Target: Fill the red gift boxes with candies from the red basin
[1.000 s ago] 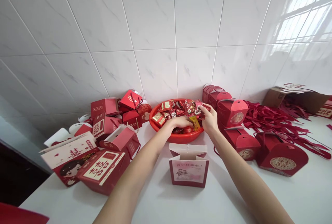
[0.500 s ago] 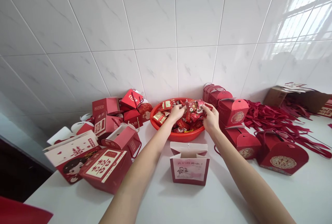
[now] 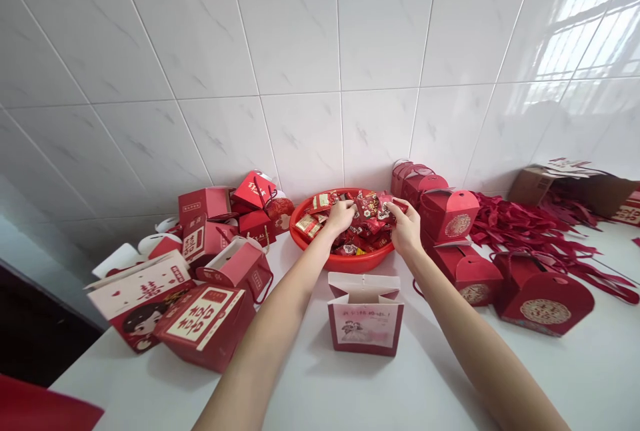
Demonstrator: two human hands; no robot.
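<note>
A round red plastic basin (image 3: 363, 263) holds a heap of shiny red and gold wrapped sweets (image 3: 309, 225). My left hand (image 3: 341, 217) is over the basin's middle, its fingers pinched together among the sweets; its fingertips hide whatever is between them. At the basin's right side, my right hand (image 3: 407, 227) closes thumb and fingers on red candy packets. A red flower-printed packet (image 3: 367, 207) shows between both hands. In front of the basin stands an upright open-topped gift box (image 3: 365, 328), pink and white with dark red edges and a printed couple.
Red and white gift boxes (image 3: 203, 321) crowd the table's left side. More red handled boxes (image 3: 545, 298) stand at right, beside a pile of dark red ribbons (image 3: 520, 231) and an open cardboard box (image 3: 550, 184). A tiled wall (image 3: 300, 131) rises behind the basin.
My left hand has drawn slightly back from the flower-printed packet. The packets between my hands have shifted a little, and sweets in the basin lie differently. The upright gift box has not moved.
</note>
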